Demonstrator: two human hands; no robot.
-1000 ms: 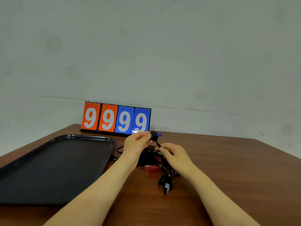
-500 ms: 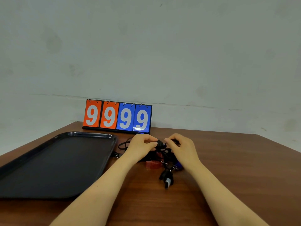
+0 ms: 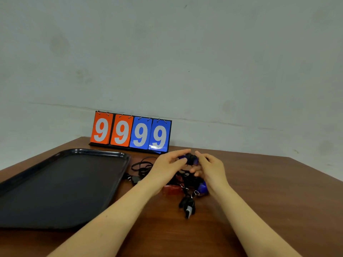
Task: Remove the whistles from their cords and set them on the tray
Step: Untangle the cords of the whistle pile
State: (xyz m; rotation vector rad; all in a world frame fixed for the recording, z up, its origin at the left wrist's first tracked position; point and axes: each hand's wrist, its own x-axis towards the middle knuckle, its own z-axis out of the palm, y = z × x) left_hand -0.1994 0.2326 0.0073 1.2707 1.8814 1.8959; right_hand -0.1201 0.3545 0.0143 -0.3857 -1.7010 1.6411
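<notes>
The wooden table (image 3: 259, 201) carries a black tray (image 3: 55, 186) on the left and a flip scoreboard (image 3: 130, 133) showing 9999 at the back edge. Between the tray and the hands lie loose black cords (image 3: 143, 166). Under the hands sits a heap with a red whistle (image 3: 171, 190), a blue whistle (image 3: 202, 187) and a black whistle (image 3: 188, 208) pointing toward the person. Above the heap, the left hand (image 3: 167, 165) and the right hand (image 3: 210, 168) pinch together a small dark whistle (image 3: 189, 158); its axis cannot be told.
</notes>
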